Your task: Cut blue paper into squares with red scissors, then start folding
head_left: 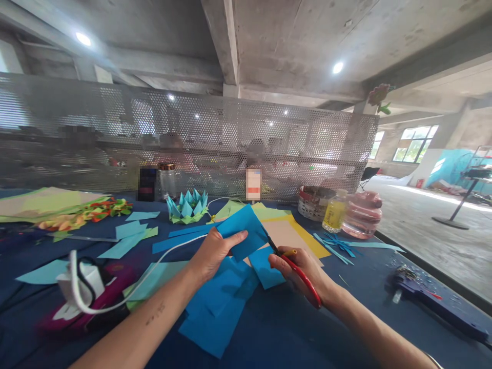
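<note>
My left hand (216,250) pinches a blue sheet of paper (246,230) between thumb and fingers, holding it up above the table. In my right hand (302,269) is a pair of scissors (307,284) with red handles; the dark blades meet the paper's right edge. How far the blades are apart I cannot tell. More blue paper (211,320) lies in a loose pile below my hands, with a small blue piece (267,267) beside it. Pink and yellow sheets (294,236) lie behind the scissors.
A folded turquoise paper crown (188,207) stands at the back. On the left are a power strip (73,307) with a white cable and light-blue paper strips (130,236). To the right are a basket (315,202), a yellow bottle (334,211), a pink bottle (362,215) and a glue gun (434,302).
</note>
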Action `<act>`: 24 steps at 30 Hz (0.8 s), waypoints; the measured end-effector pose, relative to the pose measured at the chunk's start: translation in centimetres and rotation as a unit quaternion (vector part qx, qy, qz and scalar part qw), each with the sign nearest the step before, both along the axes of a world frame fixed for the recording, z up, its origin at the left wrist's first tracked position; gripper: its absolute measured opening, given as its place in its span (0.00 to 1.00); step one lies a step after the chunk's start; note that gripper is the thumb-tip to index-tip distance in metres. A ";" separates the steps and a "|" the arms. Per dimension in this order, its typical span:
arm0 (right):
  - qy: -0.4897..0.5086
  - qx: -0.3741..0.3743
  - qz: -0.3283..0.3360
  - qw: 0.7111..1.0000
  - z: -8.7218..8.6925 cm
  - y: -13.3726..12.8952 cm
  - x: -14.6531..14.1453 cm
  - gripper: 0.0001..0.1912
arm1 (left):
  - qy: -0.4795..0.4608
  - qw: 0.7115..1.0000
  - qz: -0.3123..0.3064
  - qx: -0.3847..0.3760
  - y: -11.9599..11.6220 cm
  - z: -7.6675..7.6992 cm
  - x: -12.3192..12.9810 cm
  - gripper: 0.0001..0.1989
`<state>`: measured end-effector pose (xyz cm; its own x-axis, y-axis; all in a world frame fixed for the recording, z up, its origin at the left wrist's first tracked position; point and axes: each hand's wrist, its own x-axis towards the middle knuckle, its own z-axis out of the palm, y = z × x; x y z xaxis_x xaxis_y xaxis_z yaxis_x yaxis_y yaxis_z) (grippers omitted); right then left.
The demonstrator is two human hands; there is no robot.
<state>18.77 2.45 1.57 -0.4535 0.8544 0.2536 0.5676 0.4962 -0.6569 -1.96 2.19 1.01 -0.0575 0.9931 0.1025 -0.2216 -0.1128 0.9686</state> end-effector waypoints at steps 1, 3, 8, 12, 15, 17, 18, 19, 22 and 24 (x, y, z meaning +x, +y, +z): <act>-0.004 -0.001 0.000 1.000 0.0 0.0 0.0 0.26 | 0.004 1.000 -0.002 -0.001 0.0 0.0 0.0 0.12; -0.008 -0.005 -0.004 1.000 0.0 -0.1 0.0 0.27 | 0.011 1.000 -0.012 -0.002 -0.1 0.2 0.1 0.12; -0.008 -0.018 -0.016 1.000 0.0 -0.4 -0.1 0.27 | 0.006 1.000 -0.007 -0.002 -0.3 0.5 0.2 0.12; 0.011 -0.029 -0.021 0.999 -0.1 -0.4 -0.1 0.26 | -0.001 1.000 -0.024 -0.003 -0.2 0.4 0.1 0.11; 0.020 -0.026 -0.024 0.999 -0.3 -0.3 -0.2 0.26 | -0.011 0.999 -0.036 -0.004 -0.2 0.5 0.1 0.10; 0.015 -0.013 -0.028 0.999 -0.3 -0.3 -0.2 0.25 | -0.014 0.999 -0.037 -0.008 -0.3 0.5 0.2 0.10; 0.013 -0.008 -0.029 0.999 -0.3 -0.3 -0.2 0.25 | -0.016 0.999 -0.037 -0.009 -0.3 0.5 0.2 0.10; 0.011 -0.005 -0.031 0.999 -0.3 -0.3 -0.2 0.24 | -0.019 0.999 -0.039 -0.009 -0.3 0.5 0.2 0.10; 0.008 0.007 -0.035 0.999 -0.3 -0.2 -0.2 0.25 | -0.026 0.999 -0.042 -0.009 -0.3 0.6 0.3 0.10; 0.003 0.026 -0.030 0.999 -0.4 0.0 -0.2 0.27 | -0.032 0.998 -0.046 -0.007 -0.3 0.7 0.3 0.11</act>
<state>18.61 2.40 1.20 -0.4006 0.8652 0.3015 0.5935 0.4958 -0.6340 -1.68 1.89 1.67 0.0272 0.9958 0.0869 -0.2919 -0.0752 0.9535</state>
